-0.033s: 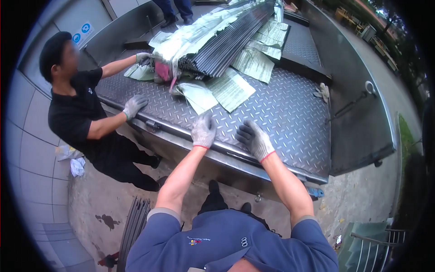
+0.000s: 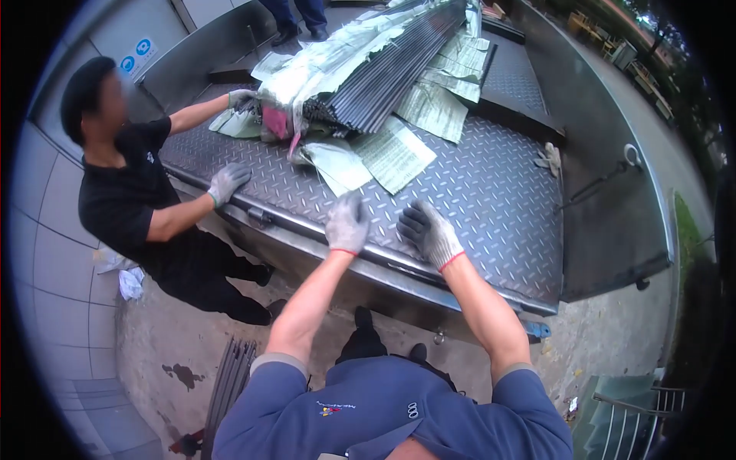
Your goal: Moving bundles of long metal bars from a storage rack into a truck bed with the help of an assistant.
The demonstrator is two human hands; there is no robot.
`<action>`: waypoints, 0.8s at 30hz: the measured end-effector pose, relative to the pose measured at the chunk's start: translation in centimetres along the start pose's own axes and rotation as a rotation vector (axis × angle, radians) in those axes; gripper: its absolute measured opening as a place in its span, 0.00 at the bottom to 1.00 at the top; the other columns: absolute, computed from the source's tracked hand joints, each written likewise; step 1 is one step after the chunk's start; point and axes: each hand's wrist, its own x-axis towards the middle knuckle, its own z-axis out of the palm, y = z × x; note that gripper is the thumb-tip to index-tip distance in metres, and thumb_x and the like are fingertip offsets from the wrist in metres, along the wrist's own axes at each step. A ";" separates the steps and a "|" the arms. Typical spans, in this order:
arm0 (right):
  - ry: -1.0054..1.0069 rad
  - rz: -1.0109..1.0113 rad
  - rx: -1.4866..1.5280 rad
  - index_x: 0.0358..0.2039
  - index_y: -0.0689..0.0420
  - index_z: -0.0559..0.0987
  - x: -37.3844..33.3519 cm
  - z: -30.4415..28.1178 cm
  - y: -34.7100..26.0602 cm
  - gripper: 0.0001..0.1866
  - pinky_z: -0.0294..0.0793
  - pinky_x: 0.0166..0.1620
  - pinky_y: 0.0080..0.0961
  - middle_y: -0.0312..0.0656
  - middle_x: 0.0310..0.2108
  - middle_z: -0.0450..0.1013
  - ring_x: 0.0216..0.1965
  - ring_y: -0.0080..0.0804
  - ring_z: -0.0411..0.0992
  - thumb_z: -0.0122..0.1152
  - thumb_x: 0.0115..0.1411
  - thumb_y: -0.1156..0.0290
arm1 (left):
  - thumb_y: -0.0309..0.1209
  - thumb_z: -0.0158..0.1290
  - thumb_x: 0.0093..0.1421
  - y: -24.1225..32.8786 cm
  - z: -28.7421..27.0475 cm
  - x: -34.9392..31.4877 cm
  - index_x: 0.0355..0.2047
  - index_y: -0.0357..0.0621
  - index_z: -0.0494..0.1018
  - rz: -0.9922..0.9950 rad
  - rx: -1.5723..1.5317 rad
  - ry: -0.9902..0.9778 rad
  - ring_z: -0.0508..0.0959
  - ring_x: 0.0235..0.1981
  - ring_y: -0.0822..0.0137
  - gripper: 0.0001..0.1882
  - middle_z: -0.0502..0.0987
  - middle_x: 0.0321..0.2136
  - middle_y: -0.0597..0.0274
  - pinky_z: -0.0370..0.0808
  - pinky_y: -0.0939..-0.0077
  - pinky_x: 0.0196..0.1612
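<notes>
Over the near edge of the metal truck bed (image 2: 491,222), my left hand (image 2: 347,224) points forward in a white knit glove. Its fingers look stretched out and it holds nothing visible. To its right, my right hand (image 2: 431,234), gloved alike with dark-coated fingers, is open with the fingers apart and nothing in it. I cannot tell whether either hand touches the bed. Beyond them lies a long bundle of thin dark metal bars (image 2: 391,73), partly wrapped in pale sheeting (image 2: 330,69). Loose printed sheets (image 2: 395,157) spread beneath its near end.
At left, a co-worker (image 2: 130,176) in black rests one gloved hand on the bed edge and the other by the bundle's end. Another person's legs (image 2: 299,15) stand on the bed. A loose glove (image 2: 548,159) lies near the right side wall (image 2: 613,153). Dark bars (image 2: 228,383) lie below left.
The view has shifted very slightly. My hands and the bundle otherwise stay as they were.
</notes>
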 end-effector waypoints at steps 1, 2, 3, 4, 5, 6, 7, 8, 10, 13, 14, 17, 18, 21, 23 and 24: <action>-0.013 0.038 -0.039 0.59 0.59 0.73 1.9 1.2 -0.4 0.27 0.77 0.60 0.44 0.48 0.54 0.75 0.55 0.45 0.76 0.64 0.69 0.55 | 0.30 0.57 0.60 0.0 0.4 0.1 0.45 0.43 0.79 -0.062 -0.026 -0.057 0.80 0.50 0.46 0.13 0.81 0.46 0.48 0.76 0.53 0.55; 0.013 0.030 -0.031 0.59 0.59 0.73 4.3 1.7 -1.2 0.27 0.77 0.60 0.44 0.48 0.54 0.75 0.55 0.45 0.76 0.64 0.69 0.55 | 0.29 0.58 0.59 1.5 0.1 0.9 0.45 0.43 0.79 -0.099 -0.017 -0.172 0.80 0.50 0.46 0.13 0.81 0.46 0.48 0.76 0.54 0.53; -0.012 -0.036 -0.037 0.62 0.60 0.71 6.8 3.1 -1.4 0.29 0.76 0.62 0.44 0.50 0.58 0.73 0.58 0.47 0.74 0.64 0.69 0.54 | 0.28 0.59 0.58 1.2 -0.1 1.0 0.44 0.43 0.79 -0.087 -0.083 -0.149 0.80 0.50 0.46 0.13 0.81 0.46 0.49 0.76 0.54 0.54; -0.037 -0.096 -0.043 0.65 0.61 0.69 9.2 4.5 -1.4 0.32 0.74 0.64 0.45 0.51 0.61 0.71 0.61 0.49 0.72 0.64 0.69 0.54 | 0.28 0.59 0.57 0.6 -0.3 0.9 0.44 0.44 0.78 -0.080 -0.147 -0.127 0.80 0.51 0.46 0.13 0.81 0.46 0.49 0.76 0.54 0.54; -0.053 -0.090 -0.036 0.66 0.61 0.68 11.7 5.7 -1.7 0.34 0.72 0.66 0.45 0.52 0.64 0.70 0.64 0.50 0.70 0.64 0.69 0.54 | 0.28 0.59 0.57 0.2 -0.5 0.7 0.44 0.44 0.78 -0.089 -0.145 -0.145 0.80 0.51 0.46 0.13 0.81 0.46 0.49 0.76 0.54 0.54; -0.074 -0.082 -0.029 0.68 0.62 0.66 14.2 6.9 -2.2 0.35 0.71 0.67 0.45 0.52 0.66 0.68 0.66 0.51 0.68 0.64 0.69 0.54 | 0.28 0.59 0.56 -0.2 -0.5 0.7 0.45 0.45 0.78 -0.047 -0.111 -0.143 0.79 0.52 0.47 0.14 0.81 0.47 0.51 0.76 0.54 0.54; -0.069 -0.148 -0.025 0.66 0.61 0.68 17.3 7.3 -2.6 0.34 0.71 0.68 0.45 0.53 0.66 0.68 0.66 0.51 0.68 0.65 0.69 0.54 | 0.29 0.60 0.56 0.0 -0.1 1.0 0.45 0.46 0.78 0.004 -0.088 -0.138 0.79 0.53 0.47 0.15 0.80 0.47 0.52 0.76 0.54 0.54; -0.069 -0.136 -0.022 0.66 0.61 0.68 19.9 8.4 -3.0 0.34 0.71 0.68 0.45 0.53 0.66 0.68 0.66 0.51 0.68 0.65 0.69 0.54 | 0.28 0.61 0.54 -0.3 -0.1 1.0 0.45 0.45 0.78 0.025 -0.061 -0.124 0.79 0.54 0.47 0.16 0.80 0.47 0.53 0.76 0.52 0.55; -0.048 -0.166 -0.117 0.69 0.63 0.66 23.9 10.5 -4.0 0.36 0.73 0.65 0.49 0.55 0.63 0.70 0.65 0.51 0.69 0.67 0.68 0.56 | 0.27 0.61 0.53 -1.2 0.1 1.0 0.44 0.44 0.78 0.042 -0.129 -0.133 0.79 0.54 0.47 0.17 0.80 0.47 0.53 0.76 0.52 0.55; 0.058 -0.168 -0.106 0.62 0.62 0.72 28.9 12.6 -5.6 0.29 0.80 0.59 0.48 0.51 0.57 0.76 0.55 0.42 0.78 0.70 0.66 0.60 | 0.23 0.61 0.52 -0.9 0.8 1.3 0.42 0.44 0.78 0.048 -0.188 -0.136 0.79 0.54 0.46 0.16 0.81 0.46 0.52 0.75 0.52 0.56; 0.060 -0.173 -0.101 0.62 0.62 0.72 30.1 12.7 -6.2 0.29 0.80 0.59 0.48 0.51 0.57 0.76 0.55 0.42 0.78 0.70 0.66 0.60 | 0.23 0.61 0.52 -0.6 1.1 1.4 0.42 0.44 0.78 0.054 -0.189 -0.140 0.79 0.54 0.46 0.16 0.81 0.46 0.52 0.75 0.52 0.56; -0.076 -0.207 -0.030 0.57 0.66 0.76 32.0 13.4 -6.1 0.25 0.88 0.48 0.40 0.48 0.48 0.81 0.44 0.40 0.83 0.73 0.63 0.68 | 0.21 0.61 0.51 -0.5 0.7 1.8 0.41 0.43 0.78 0.074 -0.209 -0.138 0.80 0.51 0.46 0.15 0.82 0.44 0.52 0.76 0.52 0.53; -0.086 -0.194 -0.020 0.57 0.66 0.76 31.9 13.7 -5.9 0.25 0.88 0.48 0.40 0.48 0.48 0.81 0.44 0.40 0.83 0.73 0.63 0.68 | 0.21 0.61 0.51 -0.7 0.5 1.8 0.41 0.43 0.78 0.070 -0.191 -0.140 0.80 0.51 0.46 0.15 0.82 0.44 0.52 0.76 0.52 0.53; -0.033 -0.260 0.004 0.53 0.72 0.76 31.7 13.6 -5.9 0.24 0.89 0.46 0.41 0.54 0.48 0.80 0.45 0.46 0.83 0.74 0.59 0.77 | 0.20 0.61 0.51 -0.5 0.8 1.9 0.41 0.43 0.78 0.083 -0.169 -0.174 0.81 0.51 0.46 0.15 0.82 0.44 0.53 0.77 0.52 0.53; 0.004 -0.223 -0.066 0.54 0.67 0.76 30.7 14.4 -5.4 0.21 0.89 0.45 0.37 0.49 0.45 0.81 0.44 0.40 0.83 0.70 0.64 0.72 | 0.19 0.60 0.51 -1.5 0.9 1.2 0.40 0.43 0.79 0.066 -0.173 -0.137 0.81 0.51 0.47 0.14 0.82 0.43 0.53 0.77 0.53 0.53; -0.036 -0.176 -0.040 0.55 0.66 0.76 31.2 12.6 -6.2 0.22 0.89 0.44 0.36 0.49 0.44 0.81 0.45 0.40 0.83 0.70 0.64 0.71 | 0.19 0.60 0.51 -0.8 1.3 1.5 0.40 0.43 0.79 0.076 -0.181 -0.142 0.81 0.51 0.47 0.14 0.82 0.43 0.53 0.77 0.53 0.53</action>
